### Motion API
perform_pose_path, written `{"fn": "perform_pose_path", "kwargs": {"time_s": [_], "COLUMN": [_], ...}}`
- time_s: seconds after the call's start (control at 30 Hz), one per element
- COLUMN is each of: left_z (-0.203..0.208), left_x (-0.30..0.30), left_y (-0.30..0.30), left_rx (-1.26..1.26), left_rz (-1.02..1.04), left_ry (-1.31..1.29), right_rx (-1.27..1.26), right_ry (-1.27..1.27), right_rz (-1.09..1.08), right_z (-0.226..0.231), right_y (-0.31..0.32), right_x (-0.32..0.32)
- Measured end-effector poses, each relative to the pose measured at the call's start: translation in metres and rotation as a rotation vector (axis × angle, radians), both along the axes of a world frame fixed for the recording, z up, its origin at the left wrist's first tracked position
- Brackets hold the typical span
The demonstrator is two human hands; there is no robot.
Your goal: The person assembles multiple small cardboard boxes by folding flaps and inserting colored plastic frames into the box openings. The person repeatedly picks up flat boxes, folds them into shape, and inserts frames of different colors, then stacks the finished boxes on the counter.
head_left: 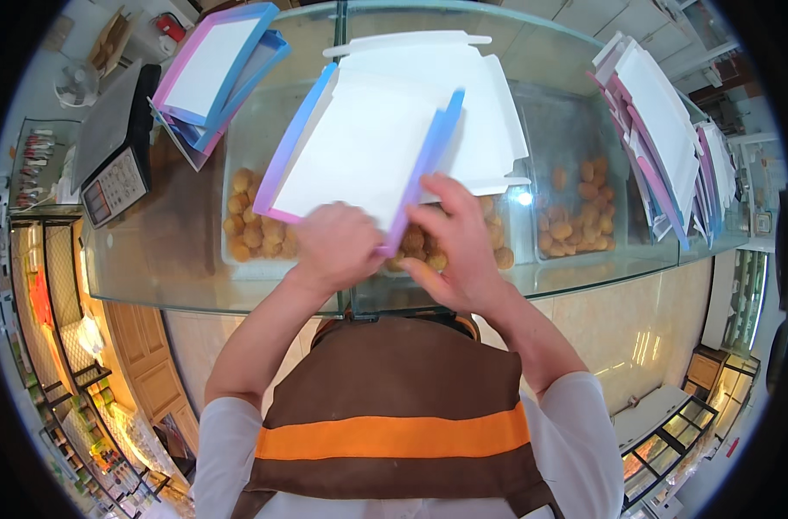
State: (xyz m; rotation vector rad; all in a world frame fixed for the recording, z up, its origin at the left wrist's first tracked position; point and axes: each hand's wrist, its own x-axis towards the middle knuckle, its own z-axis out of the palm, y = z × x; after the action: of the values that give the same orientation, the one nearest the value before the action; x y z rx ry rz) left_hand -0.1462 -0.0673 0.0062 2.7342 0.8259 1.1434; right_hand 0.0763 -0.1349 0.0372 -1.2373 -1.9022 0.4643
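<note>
A partly folded cardboard box (368, 130), white inside with a blue-to-pink outer face, lies on the glass counter in front of me. Its left and right side walls stand up, and the far flaps lie flat. My left hand (338, 246) is closed on the near edge, close to the right corner, slightly blurred. Against the outside of the right wall, my right hand (456, 246) has its fingers spread, the fingertips touching the cardboard and the thumb apart below. Under the glass, round brown baked pieces (269, 238) show in a tray, partly hidden by the box.
At the far left, folded blue and pink boxes (212, 73) are stacked beside a black-and-grey scale (113, 147). More boxes and flat blanks (649, 130) lean together at the right. A second clear tray of round brown pieces (584, 212) sits under the glass counter (619, 268).
</note>
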Motion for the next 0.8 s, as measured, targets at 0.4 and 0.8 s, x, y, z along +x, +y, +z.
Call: {"fn": "perform_pose_path", "kwargs": {"time_s": [0.4, 0.8], "left_z": [0.034, 0.049], "left_x": [-0.07, -0.057], "left_y": [-0.024, -0.022], "left_rx": [-1.332, -0.809], "left_rz": [-0.108, 0.313], "left_ry": [-1.313, -0.861], "right_rx": [-0.39, -0.38], "right_ry": [1.349, 0.901], "right_rz": [-0.088, -0.189], "right_z": [0.025, 0.03], "right_y": [0.048, -0.002], "right_x": [0.026, 0.0]}}
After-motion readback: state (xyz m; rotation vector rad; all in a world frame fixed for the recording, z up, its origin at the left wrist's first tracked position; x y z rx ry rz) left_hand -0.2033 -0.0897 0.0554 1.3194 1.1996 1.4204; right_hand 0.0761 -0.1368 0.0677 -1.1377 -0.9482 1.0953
